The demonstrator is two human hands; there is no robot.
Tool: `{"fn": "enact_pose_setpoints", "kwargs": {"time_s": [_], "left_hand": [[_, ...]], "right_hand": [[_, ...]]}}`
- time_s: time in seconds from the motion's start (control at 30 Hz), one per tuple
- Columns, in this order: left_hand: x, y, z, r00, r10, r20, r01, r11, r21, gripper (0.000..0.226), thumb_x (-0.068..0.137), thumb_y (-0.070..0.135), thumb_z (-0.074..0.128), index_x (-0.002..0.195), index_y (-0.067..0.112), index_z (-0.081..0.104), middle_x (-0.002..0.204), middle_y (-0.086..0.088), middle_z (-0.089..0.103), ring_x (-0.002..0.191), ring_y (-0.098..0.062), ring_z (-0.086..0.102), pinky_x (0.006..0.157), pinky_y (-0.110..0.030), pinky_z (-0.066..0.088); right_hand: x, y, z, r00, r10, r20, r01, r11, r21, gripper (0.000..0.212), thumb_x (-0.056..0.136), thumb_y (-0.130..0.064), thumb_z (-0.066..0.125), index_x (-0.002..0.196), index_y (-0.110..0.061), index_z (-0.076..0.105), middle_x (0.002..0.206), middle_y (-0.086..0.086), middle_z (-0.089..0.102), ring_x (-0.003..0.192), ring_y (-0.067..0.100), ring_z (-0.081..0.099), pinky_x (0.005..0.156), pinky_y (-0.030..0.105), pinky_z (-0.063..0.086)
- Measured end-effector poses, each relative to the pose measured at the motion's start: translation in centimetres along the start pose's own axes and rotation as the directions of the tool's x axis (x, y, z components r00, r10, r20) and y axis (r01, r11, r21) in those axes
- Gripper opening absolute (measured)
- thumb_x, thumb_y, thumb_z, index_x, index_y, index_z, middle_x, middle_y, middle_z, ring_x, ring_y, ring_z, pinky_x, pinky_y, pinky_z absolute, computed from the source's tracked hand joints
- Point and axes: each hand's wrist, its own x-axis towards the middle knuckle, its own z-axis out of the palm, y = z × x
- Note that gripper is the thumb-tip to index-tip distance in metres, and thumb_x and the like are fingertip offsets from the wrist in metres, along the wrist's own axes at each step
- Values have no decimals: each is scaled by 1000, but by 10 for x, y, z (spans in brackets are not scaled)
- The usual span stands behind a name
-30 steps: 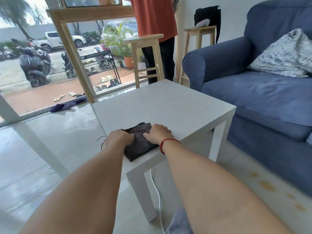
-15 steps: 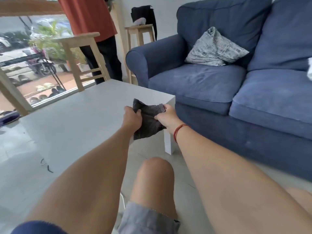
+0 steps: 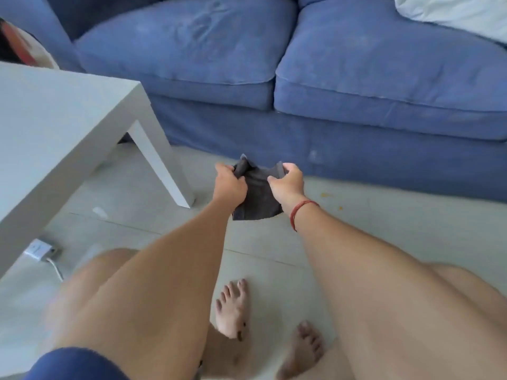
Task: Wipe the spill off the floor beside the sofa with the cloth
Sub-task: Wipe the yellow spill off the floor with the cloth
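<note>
A dark grey cloth [image 3: 256, 194] hangs in the air above the pale tiled floor, in front of the blue sofa [image 3: 343, 78]. My left hand [image 3: 229, 183] grips its left upper corner and my right hand [image 3: 288, 182] grips its right upper corner. A few small orange spots of the spill [image 3: 325, 193] lie on the floor to the right of my hands, close to the sofa's base. Most of the floor beyond them is hidden by my right arm.
A white side table [image 3: 68, 127] stands at the left, its leg [image 3: 164, 171] just left of my hands. A white plug and cable [image 3: 41, 250] lie under it. My bare feet [image 3: 233, 311] stand on the tiles below. A white cushion [image 3: 452, 12] lies on the sofa.
Both hands lifted the cloth off the table and carried it right and down toward the floor by the sofa. The view turned from the window to the sofa front.
</note>
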Motion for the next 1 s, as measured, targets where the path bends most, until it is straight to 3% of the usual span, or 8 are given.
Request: {"fn": "enact_pose_setpoints", "kwargs": {"time_s": [0.23, 0.37, 0.43, 0.53, 0.63, 0.73, 0.83, 1.0], "left_hand": [[62, -67, 76, 984, -154, 84, 151, 988, 40, 26, 95, 7, 49, 118, 5, 38, 113, -16, 49, 116, -33, 52, 92, -35, 41], [96, -117, 105, 919, -386, 82, 382, 922, 62, 53, 93, 30, 57, 133, 6, 31, 129, -14, 47, 119, -33, 50, 95, -39, 44], [110, -143, 111, 915, -401, 49, 386, 905, 180, 58, 93, 36, 54, 138, 8, 30, 136, -14, 46, 125, -33, 45, 102, -43, 43], [134, -170, 112, 968, -252, 3, 229, 883, 410, 63, 96, 39, 45, 148, 9, 25, 151, -13, 33, 142, -30, 24, 112, -47, 32], [164, -189, 110, 992, -124, 7, 96, 804, 587, 68, 98, 45, 35, 155, 16, 11, 162, -11, 6, 150, -26, 3, 121, -45, 14], [191, -205, 108, 997, -76, 26, 40, 753, 656, 69, 98, 50, 31, 156, 24, 3, 163, -7, -8, 150, -26, -7, 121, -44, 1], [205, -220, 111, 992, -120, 50, 56, 741, 669, 69, 97, 54, 27, 155, 30, -2, 162, -5, -17, 149, -27, -16, 120, -47, -6], [211, -229, 115, 977, -187, 102, 69, 730, 680, 68, 97, 56, 21, 152, 34, -13, 159, -3, -27, 147, -25, -25, 118, -48, -13]], "right_hand": [[60, 88, 36, 981, 179, -73, -186, 977, -103, 38, 91, -8, 54, 129, -10, 48, 127, 12, 61, 117, 33, 58, 98, 37, 46], [87, 133, 53, 945, 287, -160, -327, 861, -389, 54, 92, -24, 53, 140, -10, 33, 144, 14, 43, 129, 35, 47, 107, 44, 34], [91, 161, 63, 971, 221, -97, -236, 788, -568, 60, 93, -30, 51, 145, -10, 28, 155, 14, 26, 140, 32, 33, 115, 48, 24], [92, 203, 74, 986, 30, 165, 111, 625, -773, 65, 96, -40, 43, 151, -15, 19, 162, 12, 4, 149, 28, 8, 119, 49, 6], [97, 231, 86, 934, -103, 342, 345, 508, -789, 70, 92, -53, 39, 151, -20, 21, 162, 12, 8, 150, 30, 7, 119, 51, 4], [101, 251, 97, 917, -181, 356, 399, 472, -786, 74, 86, -62, 38, 148, -22, 31, 159, 12, 22, 148, 35, 16, 118, 56, 13], [104, 264, 98, 913, -213, 347, 407, 436, -803, 75, 86, -66, 38, 148, -25, 31, 160, 7, 22, 148, 32, 15, 118, 55, 12], [133, 263, 104, 958, -213, 190, 271, 462, -845, 64, 91, -59, 35, 146, -27, 36, 158, 1, 29, 147, 32, 20, 115, 58, 17]]}}
